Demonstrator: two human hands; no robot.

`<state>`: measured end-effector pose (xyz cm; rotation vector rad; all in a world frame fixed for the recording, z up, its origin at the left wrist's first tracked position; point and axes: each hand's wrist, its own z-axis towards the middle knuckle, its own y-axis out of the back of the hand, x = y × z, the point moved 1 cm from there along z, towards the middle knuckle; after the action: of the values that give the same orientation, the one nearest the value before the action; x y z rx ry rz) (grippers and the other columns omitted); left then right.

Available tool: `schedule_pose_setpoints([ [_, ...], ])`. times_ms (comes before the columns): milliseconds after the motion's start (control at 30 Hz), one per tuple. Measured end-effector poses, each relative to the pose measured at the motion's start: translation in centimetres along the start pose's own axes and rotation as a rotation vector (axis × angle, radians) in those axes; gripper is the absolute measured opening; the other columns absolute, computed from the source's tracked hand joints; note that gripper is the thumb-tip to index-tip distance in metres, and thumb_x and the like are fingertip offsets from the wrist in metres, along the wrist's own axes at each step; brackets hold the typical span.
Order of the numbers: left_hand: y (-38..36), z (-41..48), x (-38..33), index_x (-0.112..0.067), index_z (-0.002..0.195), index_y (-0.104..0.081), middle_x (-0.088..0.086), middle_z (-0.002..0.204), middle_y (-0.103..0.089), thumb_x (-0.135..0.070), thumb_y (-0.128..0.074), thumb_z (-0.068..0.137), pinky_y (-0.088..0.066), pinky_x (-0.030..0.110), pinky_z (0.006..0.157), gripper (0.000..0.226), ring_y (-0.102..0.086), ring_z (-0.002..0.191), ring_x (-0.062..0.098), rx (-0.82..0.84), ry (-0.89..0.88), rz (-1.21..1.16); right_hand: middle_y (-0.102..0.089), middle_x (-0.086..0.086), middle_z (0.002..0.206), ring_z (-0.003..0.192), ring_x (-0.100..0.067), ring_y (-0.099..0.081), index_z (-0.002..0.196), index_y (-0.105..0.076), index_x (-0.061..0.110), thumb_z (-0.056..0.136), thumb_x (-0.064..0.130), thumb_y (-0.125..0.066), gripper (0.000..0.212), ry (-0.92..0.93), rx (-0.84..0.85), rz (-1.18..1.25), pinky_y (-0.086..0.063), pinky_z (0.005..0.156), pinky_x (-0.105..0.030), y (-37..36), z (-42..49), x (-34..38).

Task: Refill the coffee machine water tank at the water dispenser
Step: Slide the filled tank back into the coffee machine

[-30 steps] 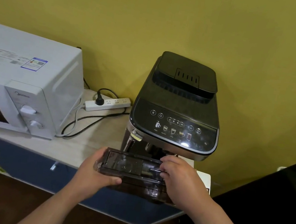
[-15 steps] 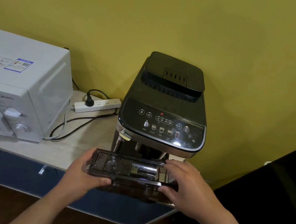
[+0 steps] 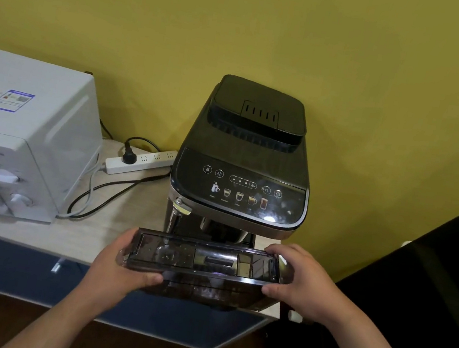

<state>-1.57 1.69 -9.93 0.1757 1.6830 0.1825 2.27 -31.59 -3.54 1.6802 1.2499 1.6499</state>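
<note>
Two-handed grip on the water tank (image 3: pixel 208 260): dark, see-through, long and boxy, held level with its lidded top facing up. Left end wrapped by the left hand (image 3: pixel 119 273), thumb pressed along the near wall just under the rim, fingers curled round the far side. Right end gripped by the right hand (image 3: pixel 304 285), fingers hooked over the far rim, thumb against the near edge. Placed just in front of the coffee machine (image 3: pixel 245 158), below its touch panel and spout, over the near edge of the counter (image 3: pixel 113 215); impossible to tell whether resting on the counter or lifted clear of it.

Behind, black machine body with a ribbed lid on top and lit drink icons on the sloping panel, set close to the yellow wall (image 3: pixel 275 30). Left of it, white power strip (image 3: pixel 146 162) lying on the counter, one black plug (image 3: pixel 129 155) in it, cables trailing toward the white microwave (image 3: pixel 26 141), well apart from the tank. Blue panel below the counter edge. At right, dark furniture (image 3: pixel 430 281) beside the right forearm.
</note>
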Motion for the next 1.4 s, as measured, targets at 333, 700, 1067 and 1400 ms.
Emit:
schedule_pose_setpoints([
  [333,0.2,-0.1,-0.1,-0.051,0.097,-0.061,-0.022,0.109,-0.068,-0.018,-0.094,0.047,-0.056,0.021,0.067,0.068,-0.066,0.096,-0.003,0.022,-0.007,-0.040,-0.051,0.016,0.133,0.123,-0.007,-0.051,0.138,-0.043,0.040,0.061,0.023,-0.092,0.093,-0.107,0.010,0.302,-0.042,0.101,-0.020,-0.6,-0.7,-3.0],
  [700,-0.6,-0.5,0.4,-0.037,0.139,-0.046,-0.009,0.121,-0.066,-0.068,-0.073,0.053,-0.045,0.039,0.102,0.096,-0.058,0.118,0.011,0.028,0.093,-0.315,-0.069,-0.005,0.115,0.105,-0.023,-0.067,0.120,-0.050,0.033,0.077,0.015,-0.082,0.056,-0.226,-0.089,0.854,-0.055,0.091,-0.038,-3.2,-0.5,-3.1],
  [1067,-0.3,-0.6,-0.3,-0.047,0.123,-0.049,-0.027,0.108,-0.070,-0.082,-0.071,0.044,-0.048,0.024,0.089,0.089,-0.064,0.106,-0.003,0.046,0.084,-0.268,-0.070,-0.003,0.122,0.117,-0.023,-0.064,0.136,-0.050,0.028,0.055,0.010,-0.090,0.092,-0.248,0.129,0.886,-0.050,0.100,-0.041,-4.2,-0.3,-6.1],
  [1400,-0.5,-0.8,-0.9,-0.028,0.152,-0.030,-0.017,0.115,-0.058,-0.064,-0.083,0.049,-0.042,0.013,0.076,0.121,-0.055,0.098,-0.003,0.030,0.099,-0.132,-0.071,-0.008,0.119,0.113,-0.023,-0.066,0.130,-0.053,0.018,0.059,-0.008,-0.079,0.079,-0.225,0.303,0.727,-0.051,0.099,-0.041,-2.5,-0.1,-5.7],
])
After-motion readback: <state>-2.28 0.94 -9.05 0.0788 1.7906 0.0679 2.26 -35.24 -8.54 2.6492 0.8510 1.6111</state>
